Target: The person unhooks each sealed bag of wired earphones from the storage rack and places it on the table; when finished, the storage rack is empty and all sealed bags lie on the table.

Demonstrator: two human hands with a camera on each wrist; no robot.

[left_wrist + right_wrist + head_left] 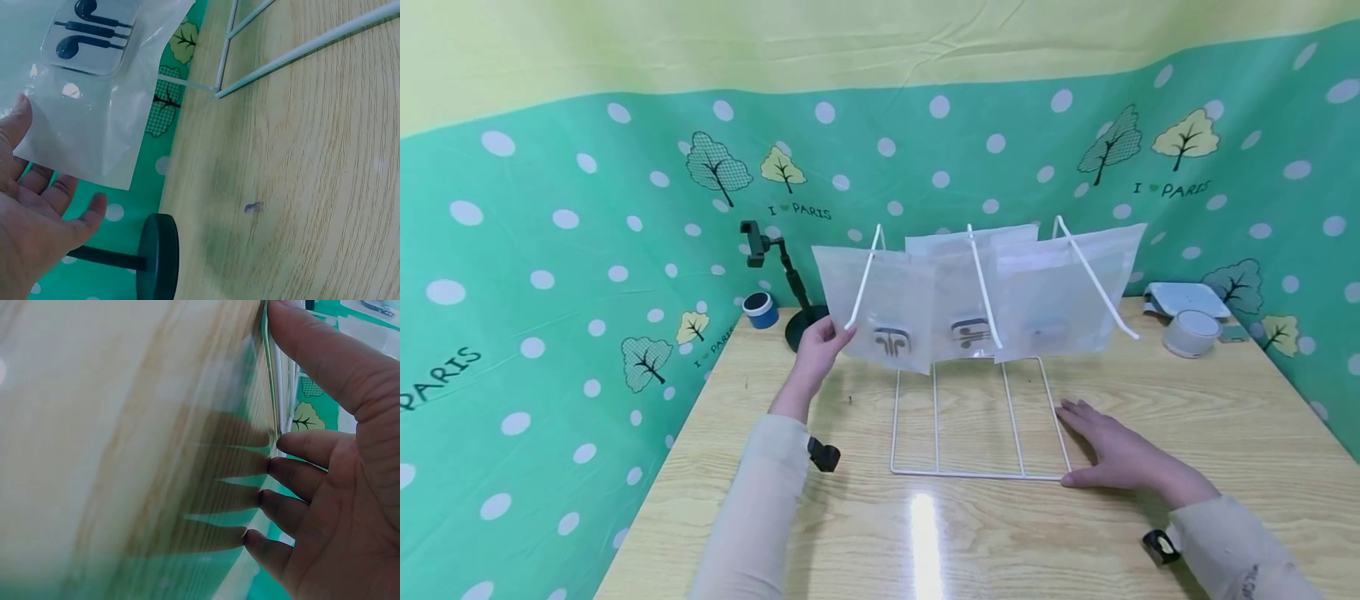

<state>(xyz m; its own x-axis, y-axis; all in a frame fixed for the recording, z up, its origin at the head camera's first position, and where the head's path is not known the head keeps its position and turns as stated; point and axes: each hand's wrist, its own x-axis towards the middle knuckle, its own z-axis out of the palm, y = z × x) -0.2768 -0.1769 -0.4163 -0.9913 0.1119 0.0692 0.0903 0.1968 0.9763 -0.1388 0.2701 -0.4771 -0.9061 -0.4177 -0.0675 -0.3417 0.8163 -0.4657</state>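
Three translucent plastic bags hang across a white wire display rack (936,477) with slanting prongs. Earphones in a square case (87,32) show inside the left bag (880,287). A similar case is in the middle bag (958,287); the content of the right bag (1052,283) is blurred. My left hand (817,354) pinches the left bag at its side edge, thumb in front and fingers behind. On the table, my right hand (1112,454) rests beside the rack's right side, fingers spread and thumb at the front corner of the base.
A black phone stand (805,321) and a blue jar (761,310) stand at the back left of the wooden table (1000,542). At the back right are a white round container (1192,332) and a pale flat box (1187,298). A patterned cloth (587,275) hangs behind.
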